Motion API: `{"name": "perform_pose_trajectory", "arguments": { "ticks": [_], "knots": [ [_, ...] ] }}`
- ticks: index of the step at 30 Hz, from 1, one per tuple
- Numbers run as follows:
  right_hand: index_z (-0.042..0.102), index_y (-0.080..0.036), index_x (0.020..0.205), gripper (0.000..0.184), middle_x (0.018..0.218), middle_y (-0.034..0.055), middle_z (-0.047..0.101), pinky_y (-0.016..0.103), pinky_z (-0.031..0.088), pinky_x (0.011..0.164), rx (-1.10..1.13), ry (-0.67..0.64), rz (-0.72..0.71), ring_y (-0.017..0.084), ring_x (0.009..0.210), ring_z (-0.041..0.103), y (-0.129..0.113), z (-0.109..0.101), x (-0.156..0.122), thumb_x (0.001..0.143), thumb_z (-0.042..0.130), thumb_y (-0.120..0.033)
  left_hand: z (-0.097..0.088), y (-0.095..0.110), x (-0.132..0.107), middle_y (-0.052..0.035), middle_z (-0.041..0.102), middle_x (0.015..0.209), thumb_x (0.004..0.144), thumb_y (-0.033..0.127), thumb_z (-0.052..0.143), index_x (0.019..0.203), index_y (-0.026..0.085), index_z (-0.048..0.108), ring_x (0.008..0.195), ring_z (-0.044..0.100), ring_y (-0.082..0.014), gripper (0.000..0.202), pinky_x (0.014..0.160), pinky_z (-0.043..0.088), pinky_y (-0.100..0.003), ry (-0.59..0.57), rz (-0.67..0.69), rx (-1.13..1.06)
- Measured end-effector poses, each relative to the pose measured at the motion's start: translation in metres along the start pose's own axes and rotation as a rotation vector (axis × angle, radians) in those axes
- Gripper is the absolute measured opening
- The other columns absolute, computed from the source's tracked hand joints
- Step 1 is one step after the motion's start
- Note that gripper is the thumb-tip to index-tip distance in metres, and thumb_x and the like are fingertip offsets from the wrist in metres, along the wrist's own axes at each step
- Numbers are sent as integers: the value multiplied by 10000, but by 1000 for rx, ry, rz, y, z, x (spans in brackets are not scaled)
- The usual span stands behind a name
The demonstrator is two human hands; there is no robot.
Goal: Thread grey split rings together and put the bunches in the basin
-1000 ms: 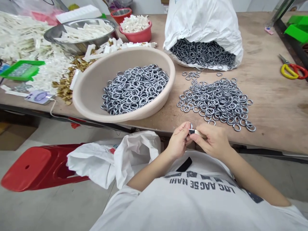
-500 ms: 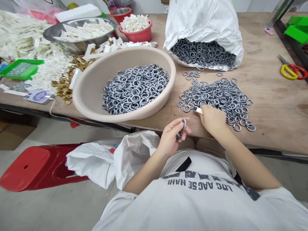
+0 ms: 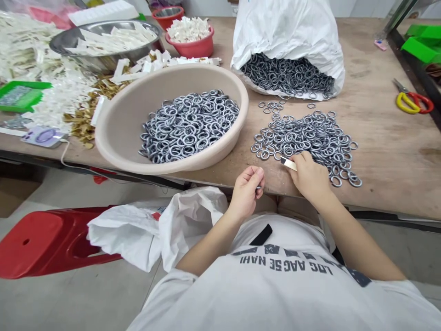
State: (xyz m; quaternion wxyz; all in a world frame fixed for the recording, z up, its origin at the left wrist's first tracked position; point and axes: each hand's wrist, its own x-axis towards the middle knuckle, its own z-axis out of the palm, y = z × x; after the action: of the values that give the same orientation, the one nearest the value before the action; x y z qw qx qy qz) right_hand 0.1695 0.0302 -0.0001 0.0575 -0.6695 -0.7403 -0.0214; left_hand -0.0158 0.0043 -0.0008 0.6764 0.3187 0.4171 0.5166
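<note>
My left hand [image 3: 247, 191] is closed just off the table's front edge, with a bit of grey ring [image 3: 258, 187] showing between the fingers. The rest of what it holds is hidden. In my right hand [image 3: 312, 178] is a small knife [image 3: 289, 162] with a pale flat handle and a dark tip that points left. That hand hovers at the near side of a loose pile of grey rings [image 3: 310, 133] on the table. Left of the pile, a large beige basin [image 3: 113, 133] holds many more such rings [image 3: 189, 124].
Behind the pile lies a white sack [image 3: 289, 32] with rings at its mouth. Scissors [image 3: 411, 99] rest at the right. Red bowls, a steel basin [image 3: 58, 43], white pieces and a phone [image 3: 44, 136] crowd the left. A red stool [image 3: 34, 239] stands below.
The ring that stood up at my left fingertips is now mostly out of sight as the fingers have closed. My right hand has shifted slightly right and turned, showing more of the knife.
</note>
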Motion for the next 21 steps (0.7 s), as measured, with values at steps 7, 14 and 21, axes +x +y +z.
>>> {"name": "perform_pose_trajectory", "arguments": {
  "ticks": [7, 14, 21],
  "knots": [
    [632, -174, 996, 184, 1061, 108, 612, 303, 345, 626, 284, 3, -7, 210, 808, 607, 4, -3, 4, 976, 503, -304, -2, -6, 2, 51, 475, 632, 862, 459, 677, 809, 175, 549, 460, 341, -43, 316, 416, 232, -175, -20, 16, 91],
    [580, -210, 881, 277, 637, -55, 495, 237, 355, 509, 1554, -105, 83, 94, 520, 412, -24, -5, -25, 923, 614, -481, 14, -14, -4, 21, 521, 704, 942, 555, 528, 928, 186, 595, 596, 439, -85, 375, 538, 347, -200, -112, 137, 280],
    [595, -233, 1001, 240, 807, -27, 630, 292, 521, 685, 1691, -138, -3, 132, 666, 628, -31, -5, -32, 879, 699, -411, 17, -13, -10, 31, 472, 607, 945, 527, 541, 727, 179, 480, 558, 387, -81, 415, 530, 299, -210, -193, 109, 186]
  ]
}}
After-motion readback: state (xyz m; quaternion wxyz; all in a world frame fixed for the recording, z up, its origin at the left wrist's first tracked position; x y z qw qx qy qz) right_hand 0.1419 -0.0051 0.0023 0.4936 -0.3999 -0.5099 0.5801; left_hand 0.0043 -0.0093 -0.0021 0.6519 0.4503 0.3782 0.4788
